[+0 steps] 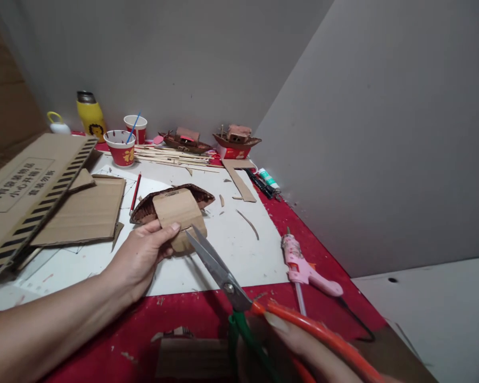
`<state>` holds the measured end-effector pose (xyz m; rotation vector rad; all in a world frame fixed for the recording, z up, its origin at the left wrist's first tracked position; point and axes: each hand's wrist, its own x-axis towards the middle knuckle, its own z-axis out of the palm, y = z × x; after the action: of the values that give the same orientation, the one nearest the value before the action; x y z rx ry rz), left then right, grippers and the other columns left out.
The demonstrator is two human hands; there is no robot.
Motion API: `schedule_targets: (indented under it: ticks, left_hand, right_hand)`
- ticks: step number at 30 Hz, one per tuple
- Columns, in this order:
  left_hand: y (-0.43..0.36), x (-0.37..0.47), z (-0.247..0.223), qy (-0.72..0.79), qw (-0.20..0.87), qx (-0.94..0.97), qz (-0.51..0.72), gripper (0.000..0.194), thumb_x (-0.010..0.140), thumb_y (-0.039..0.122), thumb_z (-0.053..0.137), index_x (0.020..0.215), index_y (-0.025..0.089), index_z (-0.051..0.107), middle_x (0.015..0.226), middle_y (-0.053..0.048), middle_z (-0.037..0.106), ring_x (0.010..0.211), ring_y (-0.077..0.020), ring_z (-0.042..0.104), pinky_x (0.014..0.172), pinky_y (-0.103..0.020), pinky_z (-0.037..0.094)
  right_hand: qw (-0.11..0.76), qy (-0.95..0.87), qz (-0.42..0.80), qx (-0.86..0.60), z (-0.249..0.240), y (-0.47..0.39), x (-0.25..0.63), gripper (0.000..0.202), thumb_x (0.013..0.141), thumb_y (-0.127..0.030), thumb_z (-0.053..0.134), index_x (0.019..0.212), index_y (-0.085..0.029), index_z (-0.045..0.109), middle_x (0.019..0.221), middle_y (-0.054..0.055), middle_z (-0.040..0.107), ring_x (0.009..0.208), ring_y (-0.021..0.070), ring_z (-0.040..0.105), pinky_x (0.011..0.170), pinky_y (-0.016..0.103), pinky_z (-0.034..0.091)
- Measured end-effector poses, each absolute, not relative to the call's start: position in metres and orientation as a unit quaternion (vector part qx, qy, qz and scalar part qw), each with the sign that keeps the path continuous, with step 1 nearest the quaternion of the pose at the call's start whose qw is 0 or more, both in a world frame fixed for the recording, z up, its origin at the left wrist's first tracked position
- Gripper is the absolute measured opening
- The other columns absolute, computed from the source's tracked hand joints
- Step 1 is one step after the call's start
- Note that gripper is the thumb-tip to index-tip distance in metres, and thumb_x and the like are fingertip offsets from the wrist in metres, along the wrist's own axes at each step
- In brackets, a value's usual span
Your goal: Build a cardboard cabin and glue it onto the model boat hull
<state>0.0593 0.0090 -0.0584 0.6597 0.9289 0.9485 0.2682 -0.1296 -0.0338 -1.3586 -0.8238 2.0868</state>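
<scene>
A curved piece of cardboard (179,210) is pinched between the thumb and fingers of my left hand (143,255). Just behind it, a brown cardboard boat hull (143,207) rests on the white paper; whether the two touch, I cannot tell. My right hand (299,340) grips scissors (223,276) with one orange and one green handle. Their blades are slightly apart, with the tips at the lower part of the cardboard piece. Part of my right hand lies beyond the bottom edge of the picture.
Cardboard sheets (88,213) lie left, near a red pencil (135,194). Thin wooden sticks (175,158), paper cups (120,149), a yellow bottle (91,117) and two model boats (237,137) line the back. A pink glue gun (303,263) with its cord lies right.
</scene>
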Motion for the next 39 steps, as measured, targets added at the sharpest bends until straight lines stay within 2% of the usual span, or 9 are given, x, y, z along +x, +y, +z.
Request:
schedule_targets:
  ticks: [4, 7, 10, 18, 26, 32, 35, 38, 39]
  left_hand:
    - [0.010, 0.063, -0.057, 0.433, 0.731, 0.288, 0.443, 0.023, 0.080, 0.011, 0.069, 0.102, 0.012, 0.070, 0.101, -0.011, 0.074, 0.077, -0.0122, 0.069, 0.057, -0.015, 0.052]
    - [0.009, 0.067, -0.054, 0.442, 0.728, 0.268, 0.450, 0.017, 0.077, 0.004, 0.068, 0.092, 0.012, 0.070, 0.090, -0.007, 0.073, 0.071, -0.0108, 0.068, 0.057, -0.016, 0.054]
    - [0.006, 0.071, -0.051, 0.438, 0.725, 0.269, 0.458, 0.014, 0.075, 0.001, 0.068, 0.082, 0.014, 0.068, 0.084, -0.004, 0.071, 0.071, -0.0119, 0.068, 0.062, -0.020, 0.059]
    - [0.000, 0.079, -0.050, 0.440, 0.700, 0.252, 0.503, 0.018, 0.072, -0.003, 0.067, 0.076, 0.013, 0.064, 0.078, -0.003, 0.070, 0.069, -0.0132, 0.068, 0.063, -0.025, 0.062]
    - [-0.004, 0.087, -0.041, 0.429, 0.686, 0.249, 0.532, 0.018, 0.075, -0.005, 0.062, 0.069, 0.012, 0.064, 0.067, -0.002, 0.068, 0.062, -0.0102, 0.066, 0.061, -0.020, 0.060]
    - [-0.005, 0.083, -0.045, 0.425, 0.707, 0.269, 0.498, 0.012, 0.082, 0.004, 0.062, 0.073, 0.011, 0.067, 0.075, -0.004, 0.070, 0.066, -0.0099, 0.066, 0.064, -0.019, 0.058]
    - [-0.016, 0.074, -0.042, 0.430, 0.745, 0.303, 0.411, 0.011, 0.083, 0.009, 0.062, 0.073, 0.009, 0.069, 0.072, -0.007, 0.070, 0.065, -0.0132, 0.066, 0.063, -0.023, 0.058]
    - [-0.023, 0.057, -0.023, 0.429, 0.743, 0.455, 0.239, 0.020, 0.082, 0.026, 0.069, 0.070, 0.010, 0.068, 0.073, -0.008, 0.071, 0.063, -0.0134, 0.064, 0.062, -0.023, 0.055]
    - [-0.023, 0.051, -0.013, 0.426, 0.693, 0.521, 0.257, 0.023, 0.082, 0.032, 0.069, 0.070, 0.012, 0.067, 0.072, -0.006, 0.070, 0.063, -0.0132, 0.064, 0.063, -0.023, 0.054]
  right_hand:
    - [0.308, -0.281, 0.769, -0.485, -0.047, -0.129, 0.253, 0.060, 0.082, -0.071, 0.047, 0.076, -0.015, 0.068, 0.065, 0.005, 0.058, 0.055, 0.0121, 0.050, 0.052, 0.024, 0.043]
    - [0.332, -0.259, 0.787, -0.451, -0.060, -0.126, 0.242, 0.071, 0.084, -0.071, 0.038, 0.071, -0.009, 0.068, 0.054, 0.005, 0.056, 0.042, 0.0083, 0.045, 0.040, 0.020, 0.033]
    - [0.345, -0.223, 0.812, -0.415, -0.068, -0.125, 0.235, 0.075, 0.086, -0.070, 0.034, 0.074, -0.006, 0.070, 0.048, 0.005, 0.055, 0.037, 0.0101, 0.049, 0.035, 0.018, 0.030]
    - [0.376, -0.150, 0.844, -0.350, -0.071, -0.126, 0.216, 0.070, 0.085, -0.070, 0.035, 0.078, -0.008, 0.067, 0.048, 0.001, 0.055, 0.033, 0.0116, 0.050, 0.040, 0.026, 0.049]
    - [0.421, -0.180, 0.810, -0.368, -0.067, -0.115, 0.196, 0.068, 0.082, -0.074, 0.041, 0.078, -0.010, 0.064, 0.048, 0.000, 0.057, 0.034, 0.0116, 0.052, 0.042, 0.028, 0.051]
    - [0.408, -0.218, 0.794, -0.394, -0.066, -0.097, 0.193, 0.072, 0.069, -0.083, 0.048, 0.070, -0.013, 0.061, 0.037, -0.005, 0.047, 0.027, 0.0081, 0.042, 0.032, 0.023, 0.045]
    - [0.418, -0.251, 0.758, -0.433, -0.068, -0.094, 0.201, 0.071, 0.063, -0.084, 0.053, 0.067, -0.014, 0.059, 0.036, -0.007, 0.044, 0.026, 0.0066, 0.038, 0.029, 0.020, 0.040]
    - [0.412, -0.285, 0.718, -0.484, -0.071, -0.097, 0.215, 0.069, 0.066, -0.084, 0.051, 0.069, -0.015, 0.059, 0.036, -0.008, 0.042, 0.026, 0.0063, 0.037, 0.029, 0.019, 0.039]
    - [0.405, -0.297, 0.707, -0.499, -0.071, -0.099, 0.219, 0.069, 0.069, -0.084, 0.050, 0.070, -0.015, 0.059, 0.037, -0.008, 0.042, 0.026, 0.0062, 0.037, 0.029, 0.019, 0.038]
